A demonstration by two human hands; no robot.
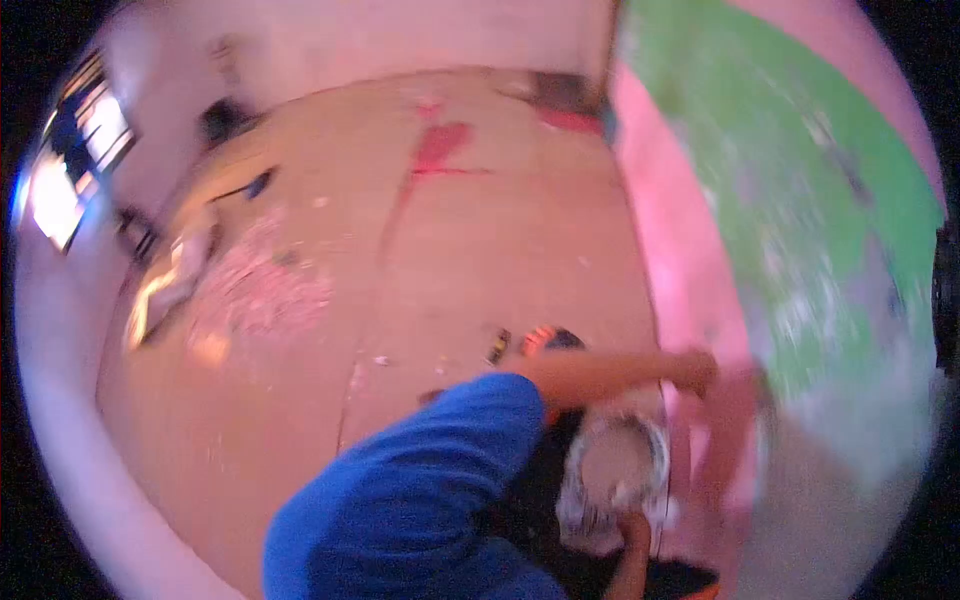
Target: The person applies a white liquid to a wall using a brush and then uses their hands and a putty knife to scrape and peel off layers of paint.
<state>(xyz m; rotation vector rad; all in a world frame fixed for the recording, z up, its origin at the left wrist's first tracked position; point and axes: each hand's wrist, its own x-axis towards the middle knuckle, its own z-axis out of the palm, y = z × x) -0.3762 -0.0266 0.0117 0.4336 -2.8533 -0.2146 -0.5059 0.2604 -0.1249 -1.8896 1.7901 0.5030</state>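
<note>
A white tub [572, 505] with a pale pinkish, smooth-looking content stands on the floor, close to the wall. My right hand [634, 526] is at its near rim, fingers curled; a small whitish thing shows just beyond them, too blurred to name. My left hand [695, 371] is stretched across in front of me beside the pink lower part of the wall [690, 250]. Its fingers look closed, and what they hold, if anything, cannot be made out. Motion blurs both hands.
Green paint with grey and white patches [800, 260] covers the wall on the right. A black-and-orange object [553, 340] and a small dark-yellow item [498, 346] lie on the floor. Pink debris [260, 290] spreads at left, near a long-handled tool [258, 184]. Red stains [442, 148] mark the far floor.
</note>
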